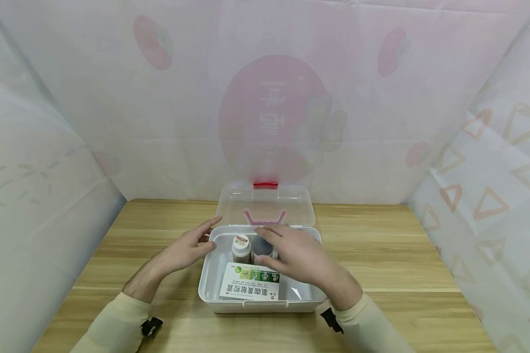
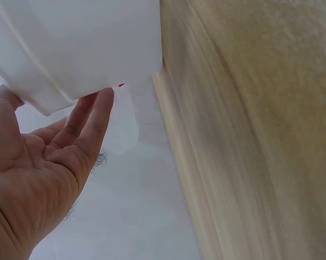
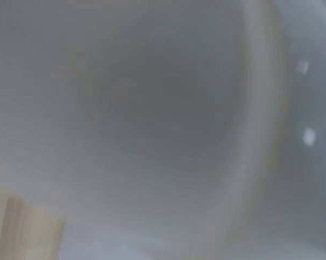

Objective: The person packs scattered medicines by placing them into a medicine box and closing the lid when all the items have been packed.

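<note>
On the table stands an open white plastic box [image 1: 265, 307] with its clear lid [image 1: 234, 201] tipped back. Inside are a white-capped bottle [image 1: 241, 249], a grey-topped bottle [image 1: 262, 246] and a white and green medicine carton [image 1: 249, 289] lying flat. My right hand [image 1: 298, 252] reaches into the box and grips the grey-topped bottle, fingers on its far side and thumb on its near side. My left hand [image 1: 185, 250] is at the box's left side, fingers extended and parted; in the left wrist view its fingertips [image 2: 104, 100] are at the box's wall.
The box sits on a wood-grain table [image 1: 375, 255]. A pale printed cloth [image 1: 176, 122] hangs behind the table and at both sides. On the lid are a red latch [image 1: 265, 185] and a pink handle [image 1: 265, 221]. The right wrist view is mostly blurred by a close pale surface.
</note>
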Available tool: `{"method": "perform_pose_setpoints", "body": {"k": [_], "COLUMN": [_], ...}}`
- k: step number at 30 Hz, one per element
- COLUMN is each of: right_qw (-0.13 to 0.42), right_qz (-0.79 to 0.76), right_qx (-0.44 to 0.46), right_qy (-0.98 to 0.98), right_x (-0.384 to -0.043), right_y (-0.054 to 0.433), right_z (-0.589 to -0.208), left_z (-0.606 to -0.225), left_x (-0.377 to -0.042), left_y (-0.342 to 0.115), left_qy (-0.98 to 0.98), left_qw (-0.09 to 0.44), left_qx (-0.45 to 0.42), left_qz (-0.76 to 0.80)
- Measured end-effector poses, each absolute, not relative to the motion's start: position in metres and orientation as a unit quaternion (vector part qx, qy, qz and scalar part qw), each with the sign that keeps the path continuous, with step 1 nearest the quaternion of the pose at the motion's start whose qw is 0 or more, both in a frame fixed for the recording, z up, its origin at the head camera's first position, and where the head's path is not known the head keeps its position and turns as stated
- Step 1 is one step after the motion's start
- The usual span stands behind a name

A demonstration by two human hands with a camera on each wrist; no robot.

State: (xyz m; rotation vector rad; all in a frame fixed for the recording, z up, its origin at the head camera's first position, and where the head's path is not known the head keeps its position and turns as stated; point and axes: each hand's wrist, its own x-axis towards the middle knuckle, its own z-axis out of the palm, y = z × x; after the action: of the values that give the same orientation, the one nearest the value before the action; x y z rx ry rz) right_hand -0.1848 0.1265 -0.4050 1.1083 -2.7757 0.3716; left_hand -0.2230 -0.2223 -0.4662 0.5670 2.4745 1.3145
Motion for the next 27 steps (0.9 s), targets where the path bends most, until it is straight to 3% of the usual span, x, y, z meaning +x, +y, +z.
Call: {"method": "perform_pose_setpoints", "body": {"k": [7, 27], "right_qw": [0.038, 0.051], "right_qz": [0.164, 0.348], "right_qx": [0.312, 0.161], "right_qy": [-0.935, -0.922], "right_x": [-0.196, -0.243], "right_y": [0.147, 0.199], "right_z": [-0.406, -0.433], "left_z": [-0.462, -0.459], "left_x": [-0.224, -0.237], "left_y": [-0.22, -0.213], "left_qy": [0.874, 0.887], "left_qw": [0.121, 0.055], "left_qx": [0.186, 0.139], "left_qz": [0.432, 0.437]}}
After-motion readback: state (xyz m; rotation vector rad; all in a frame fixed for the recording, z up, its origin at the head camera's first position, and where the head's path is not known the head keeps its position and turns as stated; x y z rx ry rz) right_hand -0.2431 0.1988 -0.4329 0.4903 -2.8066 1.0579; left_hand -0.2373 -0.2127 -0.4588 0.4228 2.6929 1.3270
